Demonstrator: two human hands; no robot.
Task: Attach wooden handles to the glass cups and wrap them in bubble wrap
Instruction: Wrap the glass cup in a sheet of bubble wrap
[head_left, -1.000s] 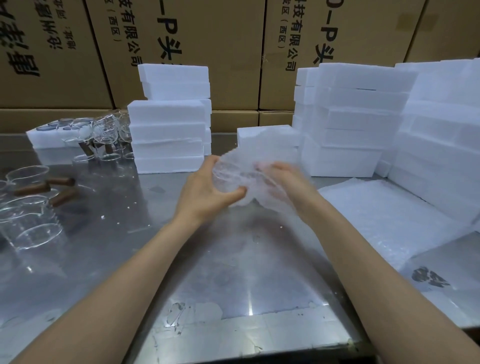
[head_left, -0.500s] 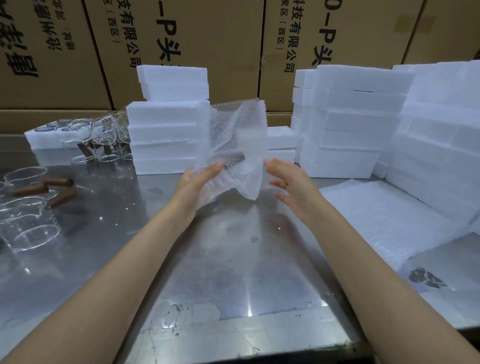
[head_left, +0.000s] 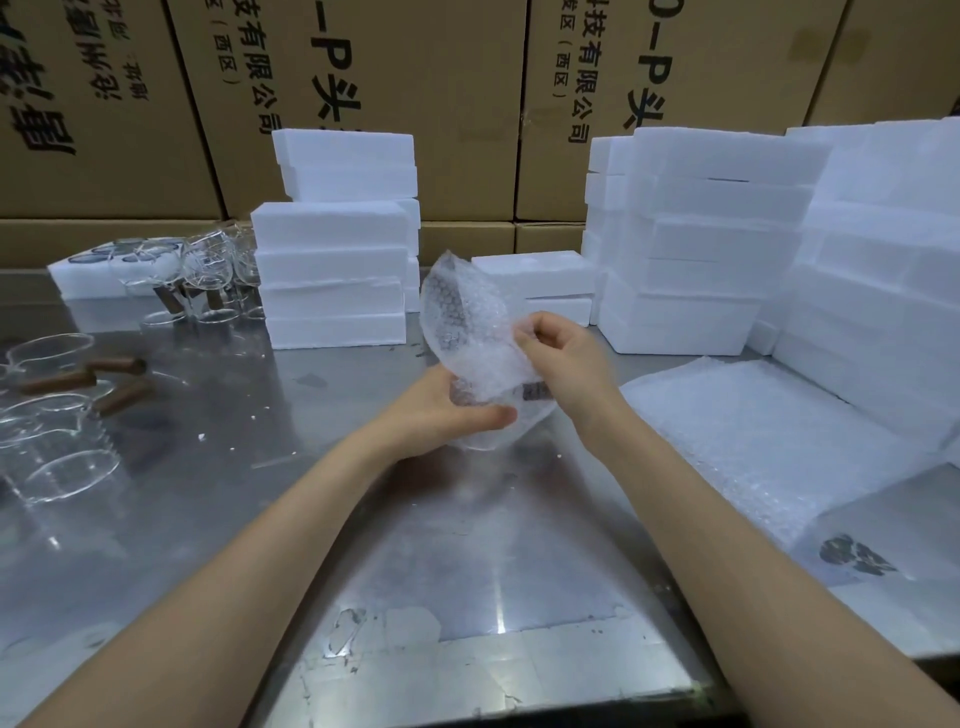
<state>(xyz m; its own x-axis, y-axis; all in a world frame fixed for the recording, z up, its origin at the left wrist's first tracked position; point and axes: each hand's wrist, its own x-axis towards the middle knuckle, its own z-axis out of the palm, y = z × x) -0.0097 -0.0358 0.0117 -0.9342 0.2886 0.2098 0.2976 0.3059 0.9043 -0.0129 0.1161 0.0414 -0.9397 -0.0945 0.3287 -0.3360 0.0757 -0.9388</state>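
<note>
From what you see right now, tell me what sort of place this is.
Probably a packing area in a warehouse or small factory: printed cardboard cartons line the back, stacks of white foam boxes stand on a metal table, and bubble wrap sheets lie ready.

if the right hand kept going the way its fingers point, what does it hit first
The right hand points left, pinching the bubble wrap; beyond it, probably the foam block stack, though depth is unclear.

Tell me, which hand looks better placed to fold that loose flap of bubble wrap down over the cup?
Probably the right hand: it already pinches the raised bubble wrap flap. The left hand cradles the bundle from below.
</note>
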